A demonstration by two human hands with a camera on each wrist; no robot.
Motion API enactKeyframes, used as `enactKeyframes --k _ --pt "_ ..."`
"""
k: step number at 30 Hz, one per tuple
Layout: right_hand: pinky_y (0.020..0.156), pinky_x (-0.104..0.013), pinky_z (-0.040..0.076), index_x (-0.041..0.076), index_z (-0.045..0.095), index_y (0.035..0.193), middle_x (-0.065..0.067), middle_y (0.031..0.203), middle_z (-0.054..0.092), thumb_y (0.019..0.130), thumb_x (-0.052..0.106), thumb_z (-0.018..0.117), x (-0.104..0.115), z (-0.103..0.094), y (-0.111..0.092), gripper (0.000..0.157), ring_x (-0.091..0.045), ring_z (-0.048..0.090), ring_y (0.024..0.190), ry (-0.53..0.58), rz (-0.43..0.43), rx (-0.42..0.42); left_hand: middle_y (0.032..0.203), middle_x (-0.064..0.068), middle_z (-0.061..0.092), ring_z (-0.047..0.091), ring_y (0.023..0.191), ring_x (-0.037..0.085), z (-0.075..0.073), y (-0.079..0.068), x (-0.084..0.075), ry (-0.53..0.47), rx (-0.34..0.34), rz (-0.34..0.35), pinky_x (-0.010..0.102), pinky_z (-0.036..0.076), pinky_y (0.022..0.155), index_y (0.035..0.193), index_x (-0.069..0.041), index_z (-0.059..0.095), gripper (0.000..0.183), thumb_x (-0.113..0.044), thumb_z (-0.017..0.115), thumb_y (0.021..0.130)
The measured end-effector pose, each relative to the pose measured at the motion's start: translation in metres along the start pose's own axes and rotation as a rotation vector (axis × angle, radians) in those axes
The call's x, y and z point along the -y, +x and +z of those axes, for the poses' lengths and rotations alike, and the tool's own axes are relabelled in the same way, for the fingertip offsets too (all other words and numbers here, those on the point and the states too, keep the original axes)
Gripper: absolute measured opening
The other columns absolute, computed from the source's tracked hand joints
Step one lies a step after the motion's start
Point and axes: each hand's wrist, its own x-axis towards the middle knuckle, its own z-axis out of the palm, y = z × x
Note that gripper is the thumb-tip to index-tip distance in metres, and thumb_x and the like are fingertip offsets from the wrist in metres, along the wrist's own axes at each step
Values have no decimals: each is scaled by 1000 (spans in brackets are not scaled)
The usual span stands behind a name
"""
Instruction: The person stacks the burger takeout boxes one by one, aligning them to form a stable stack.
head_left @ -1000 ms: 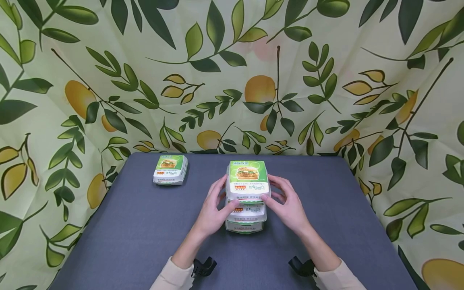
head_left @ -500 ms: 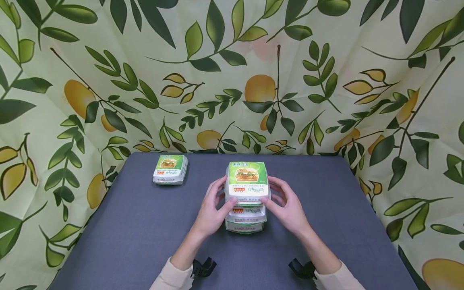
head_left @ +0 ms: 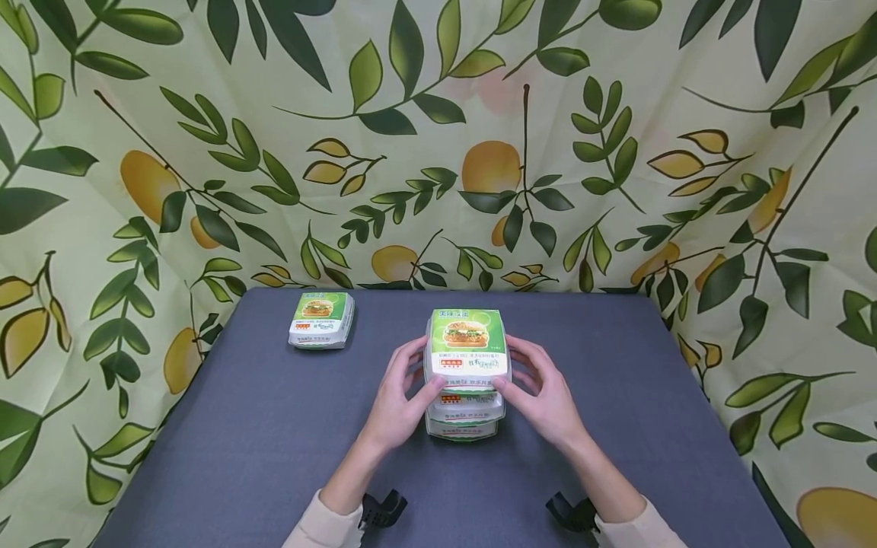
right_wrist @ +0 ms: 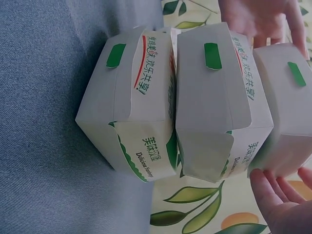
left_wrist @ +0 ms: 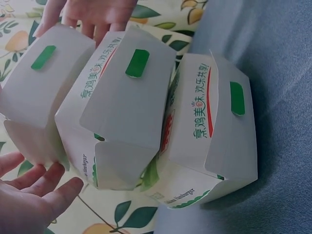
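Three white-and-green burger boxes form a stack in the middle of the head view. My left hand (head_left: 397, 403) and my right hand (head_left: 543, 399) hold the top burger box (head_left: 467, 344) by its two sides, thumbs at its front corners. Beneath it are the middle burger box (left_wrist: 126, 97) and the bottom burger box (left_wrist: 224, 122), which stands on the cloth. In the right wrist view, the top box (right_wrist: 282, 107) sits slightly askew against the middle box (right_wrist: 209, 102). The box hides part of the fingers behind it.
Another burger box (head_left: 322, 321) stands by itself near the back left of the blue-grey tablecloth (head_left: 226, 449). A leaf-and-fruit patterned curtain (head_left: 411, 167) rises behind the table and along both sides. Black wrist mounts (head_left: 385, 508) hang below the wrists.
The top burger box has come slightly down and toward me, covering more of the middle box. Both hands have moved with it and keep their hold. The lone box has stayed put.
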Motion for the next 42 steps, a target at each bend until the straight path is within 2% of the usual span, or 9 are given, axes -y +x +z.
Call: enactKeyframes --k 5,12,18,24,30,42 --pt "103 -20 46 11 51 148 -8 145 47 91 6 76 -1 0 -2 63 -26 49 131 11 -18 6 150 12 39 46 136 30 0 -3 -1 -1 -1 11 53 39 112 153 -8 40 63 -16 69 97" --pt "104 -21 46 11 50 148 -7 144 48 91 5 76 -1 0 -6 63 -24 50 131 11 -26 11 149 12 40 47 135 29 0 -8 -4 15 -7 7 48 42 110 152 -6 41 64 -16 71 96" --pt "104 -22 46 12 50 148 -7 143 48 91 4 75 -4 0 -9 63 -17 50 130 13 -32 9 147 13 40 47 135 30 1 -9 -2 3 -7 14 55 41 109 151 -6 40 64 -16 71 96" --pt "101 -20 47 11 49 149 -7 144 47 91 4 75 -6 1 -9 64 -19 49 131 15 -29 9 149 12 39 46 136 30 2 -9 -2 3 -7 11 49 43 109 151 -6 40 64 -16 71 96" --pt "99 -20 49 12 49 150 -7 146 46 91 5 75 -6 3 -8 64 -23 48 132 23 -24 10 149 13 39 45 136 31 1 -7 4 -25 -7 35 50 44 109 151 -6 40 62 -13 69 97" --pt "97 -19 49 9 49 149 -8 144 46 89 2 76 -6 6 -9 66 -20 48 130 25 -43 -15 149 13 38 43 137 31 1 -7 4 -30 -9 36 44 43 110 151 -5 40 62 -12 69 96"
